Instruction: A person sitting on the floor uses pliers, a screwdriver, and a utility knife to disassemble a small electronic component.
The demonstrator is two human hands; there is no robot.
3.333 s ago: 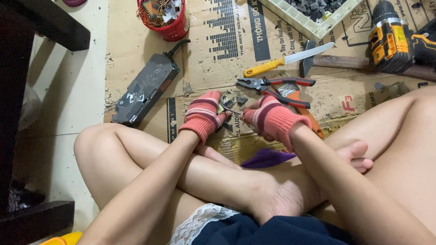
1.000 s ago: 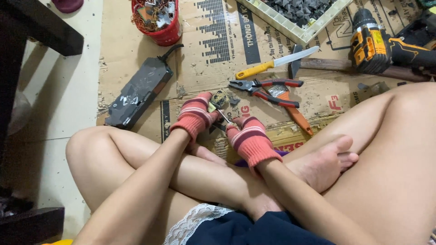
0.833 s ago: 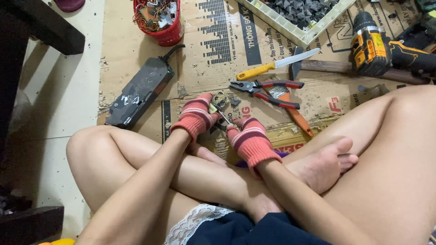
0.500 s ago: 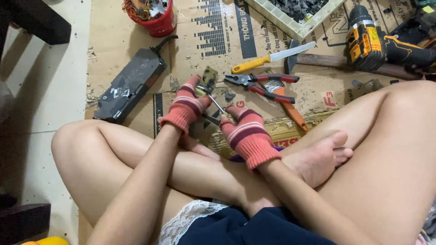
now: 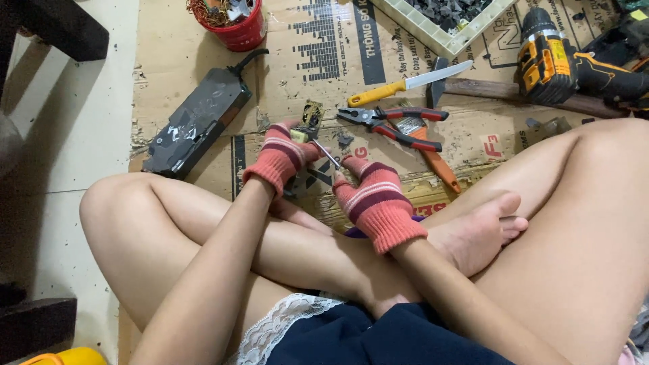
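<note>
I sit cross-legged on flattened cardboard (image 5: pixel 324 61). My left hand (image 5: pixel 282 154), in a red striped fingerless glove, grips a small yellowish electronic part (image 5: pixel 309 120) with copper winding. In a matching glove, my right hand (image 5: pixel 373 197) holds a thin metal tool (image 5: pixel 327 155) whose tip points up at that part. Both hands hover just above the cardboard, in front of my shins.
Red-handled pliers (image 5: pixel 399 125), a yellow-handled knife (image 5: pixel 409 84), an orange-handled tool (image 5: pixel 436 162) and a hammer (image 5: pixel 514 91) lie beyond my hands. A black casing (image 5: pixel 196 122) lies left, a red tub (image 5: pixel 236 20) of scrap at top, a tray (image 5: pixel 439 20) of dark parts, and a yellow drill (image 5: pixel 554 57) at right.
My hands have drawn slightly apart from the pile and lifted the small part; the right hand now holds the thin tool against it. The view has shifted a little.
</note>
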